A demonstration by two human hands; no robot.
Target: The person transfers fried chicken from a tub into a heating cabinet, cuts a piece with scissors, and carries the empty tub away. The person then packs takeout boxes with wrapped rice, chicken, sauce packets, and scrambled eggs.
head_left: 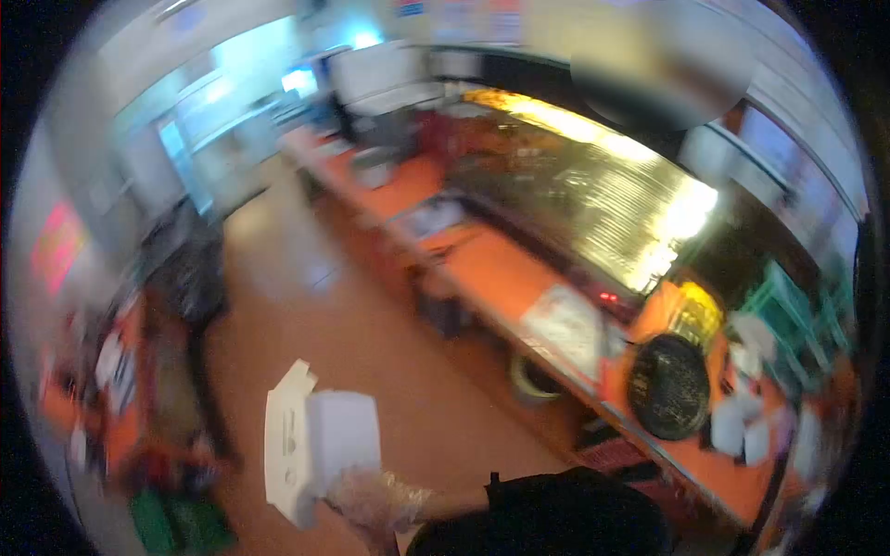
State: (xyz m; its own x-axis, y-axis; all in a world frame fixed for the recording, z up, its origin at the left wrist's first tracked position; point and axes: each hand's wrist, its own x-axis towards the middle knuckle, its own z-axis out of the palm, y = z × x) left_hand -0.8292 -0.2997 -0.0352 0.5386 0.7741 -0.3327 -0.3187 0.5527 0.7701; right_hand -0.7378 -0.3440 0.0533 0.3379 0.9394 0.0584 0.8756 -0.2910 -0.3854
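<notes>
A white cardboard box [343, 435] with its flap [286, 445] folded out to the left is held low in front of me, over the brown floor. One hand, seemingly my right hand [366, 500], is closed on the box's near edge; it looks covered by a thin clear glove. The dark sleeve of that arm comes in from the lower right. My left hand does not show. The frame is blurred.
A long orange counter [501, 269] runs along the right, bearing a round black tray [667, 386], papers [565, 329] and a gold-lit display case [593, 185]. Green stools [783, 301] stand far right. At left are a cluttered orange table [125, 435] and a green bin [176, 519].
</notes>
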